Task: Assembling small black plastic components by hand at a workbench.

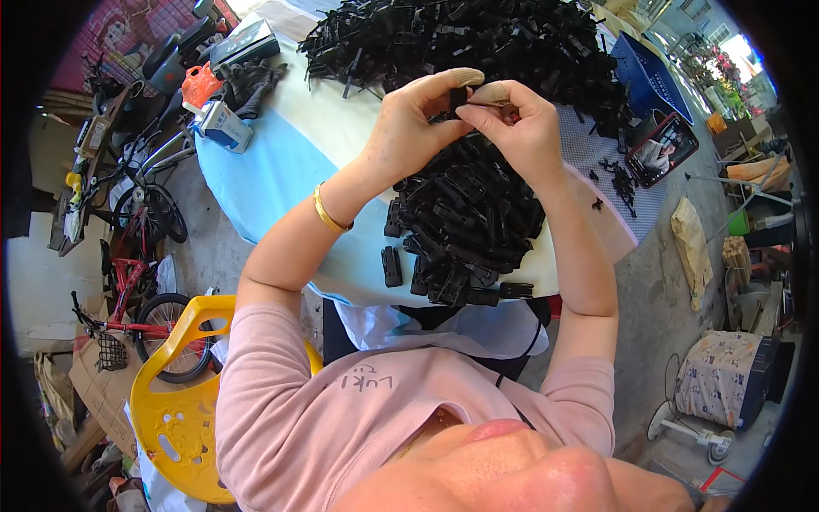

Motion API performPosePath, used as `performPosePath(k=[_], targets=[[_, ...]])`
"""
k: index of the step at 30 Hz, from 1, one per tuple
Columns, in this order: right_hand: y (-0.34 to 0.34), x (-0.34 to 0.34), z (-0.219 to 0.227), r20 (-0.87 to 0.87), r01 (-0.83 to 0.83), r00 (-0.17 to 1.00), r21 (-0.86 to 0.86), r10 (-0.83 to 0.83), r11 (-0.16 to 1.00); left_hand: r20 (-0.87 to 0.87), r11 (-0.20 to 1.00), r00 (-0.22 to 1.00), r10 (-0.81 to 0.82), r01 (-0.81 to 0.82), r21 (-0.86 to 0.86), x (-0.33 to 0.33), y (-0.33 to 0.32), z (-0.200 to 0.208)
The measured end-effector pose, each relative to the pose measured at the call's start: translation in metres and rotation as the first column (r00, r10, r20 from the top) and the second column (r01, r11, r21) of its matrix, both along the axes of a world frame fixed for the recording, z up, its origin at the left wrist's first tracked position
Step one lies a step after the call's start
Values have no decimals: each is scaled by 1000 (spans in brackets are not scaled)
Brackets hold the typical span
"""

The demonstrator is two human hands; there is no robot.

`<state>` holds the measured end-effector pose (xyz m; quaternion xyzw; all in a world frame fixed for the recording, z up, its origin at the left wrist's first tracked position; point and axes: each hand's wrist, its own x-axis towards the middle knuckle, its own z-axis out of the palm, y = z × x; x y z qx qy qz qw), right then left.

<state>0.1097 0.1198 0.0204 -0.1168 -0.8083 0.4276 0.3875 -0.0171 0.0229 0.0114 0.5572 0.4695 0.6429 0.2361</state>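
Over the table, both my hands meet in front of the large heap. My left hand (415,118) is closed, thumb and forefinger pinching a small black plastic part (459,102). Close beside it, my right hand (529,135) is also in a pinch; a thin dark bit shows at its fingertips, too small to make out. Pale coverings wrap both forefingers. Below my hands lies a pile of black plastic housings (469,226), with one housing (392,266) standing apart at its left. Beyond my hands spreads a large heap of thin black plastic pieces (461,43).
A blue plastic basket (650,72) stands at the right, near a phone (663,150) and some loose black bits (620,183). On the left are a carton (223,128) and an orange bag (200,84). A yellow chair (175,410) and red bicycle (128,286) stand below.
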Motion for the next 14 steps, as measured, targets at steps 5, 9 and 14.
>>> performPosePath(k=[5,9,14], targets=[[4,-1,3,22,-14,1000,-145,17,989,58,999,997,-45,46,-16,-1,-4,5],[7,4,7,11,-160,983,-454,185,877,178,994,979,-104,110,-23,-3,-4,5],[3,2,6,53,-150,982,-380,183,913,127,1000,992,-1,3,-15,0,-5,7]])
